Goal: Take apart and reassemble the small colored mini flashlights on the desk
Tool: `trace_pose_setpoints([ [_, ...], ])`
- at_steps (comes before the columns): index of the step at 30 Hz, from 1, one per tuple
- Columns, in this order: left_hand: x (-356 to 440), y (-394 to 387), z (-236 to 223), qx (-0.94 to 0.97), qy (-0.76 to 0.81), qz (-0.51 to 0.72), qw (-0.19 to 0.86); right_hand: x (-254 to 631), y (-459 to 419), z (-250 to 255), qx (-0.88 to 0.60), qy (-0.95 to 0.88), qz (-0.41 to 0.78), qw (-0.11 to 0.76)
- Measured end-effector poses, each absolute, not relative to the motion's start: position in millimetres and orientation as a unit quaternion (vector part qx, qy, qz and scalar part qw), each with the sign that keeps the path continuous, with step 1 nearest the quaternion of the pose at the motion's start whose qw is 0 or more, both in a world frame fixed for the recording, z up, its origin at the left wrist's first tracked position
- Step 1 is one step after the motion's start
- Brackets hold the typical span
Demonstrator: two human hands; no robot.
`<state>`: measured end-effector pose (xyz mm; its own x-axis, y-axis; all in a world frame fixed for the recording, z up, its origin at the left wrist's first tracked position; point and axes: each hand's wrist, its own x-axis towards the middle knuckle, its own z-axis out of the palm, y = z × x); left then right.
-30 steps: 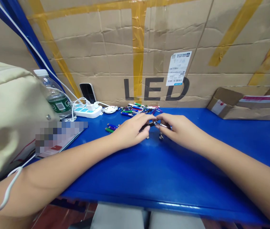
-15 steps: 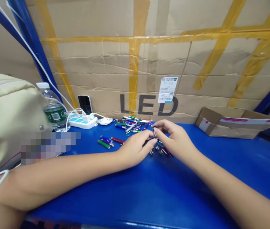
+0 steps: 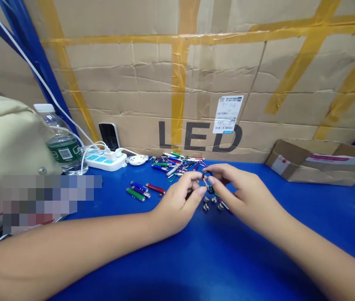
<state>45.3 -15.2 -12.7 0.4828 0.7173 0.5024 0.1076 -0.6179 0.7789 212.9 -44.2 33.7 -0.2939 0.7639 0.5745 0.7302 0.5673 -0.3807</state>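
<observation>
First comes a beige bag [image 3: 5,138], then a water bottle [image 3: 66,154] and a power strip [image 3: 107,162]. Coloured cylinders [image 3: 135,194] lie on the desk [image 3: 259,255] near the left hand [image 3: 177,198], its grip closed on a mostly hidden dark piece [image 3: 190,194]. Between both hands is a black clip [image 3: 211,190], pinched in the grip of the right hand [image 3: 243,184], small metal fittings [image 3: 206,207] lying just below. An open carton [image 3: 321,169] sits far right.

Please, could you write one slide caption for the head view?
Left hand and right hand hold a black clip over a blue table.
</observation>
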Motion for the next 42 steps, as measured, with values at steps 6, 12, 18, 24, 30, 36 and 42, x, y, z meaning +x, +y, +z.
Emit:
trace_pose_setpoints([
  [6, 48.6, -15.1, -15.5, 0.761, 0.276, 0.471, 0.35, 210.0, -48.1, 38.0, -0.499, -0.778, 0.077, 0.374],
  [12, 47.8, -11.9, -15.3, 0.756, 0.291, 0.478, 0.338, 210.8, -41.1, 32.6, -0.524, -0.779, 0.118, 0.324],
  [18, 46.7, -11.2, -14.2, 0.751, 0.286, 0.488, 0.34, 211.6, -38.4, 26.4, -0.511, -0.785, 0.195, 0.29],
  [24, 46.9, -11.2, -14.0, 0.752, 0.292, 0.476, 0.351, 211.1, -42.8, 28.0, -0.525, -0.789, 0.194, 0.254],
  [30, 46.3, -11.7, -15.3, 0.758, 0.277, 0.476, 0.348, 210.8, -44.3, 26.1, -0.554, -0.804, 0.109, 0.189],
  [36, 46.8, -11.3, -14.9, 0.753, 0.274, 0.468, 0.372, 211.8, -42.7, 23.6, -0.562, -0.808, 0.067, 0.165],
  [42, 47.1, -10.1, -15.3, 0.749, 0.264, 0.458, 0.399, 214.4, -41.9, 24.6, -0.558, -0.814, 0.059, 0.151],
])
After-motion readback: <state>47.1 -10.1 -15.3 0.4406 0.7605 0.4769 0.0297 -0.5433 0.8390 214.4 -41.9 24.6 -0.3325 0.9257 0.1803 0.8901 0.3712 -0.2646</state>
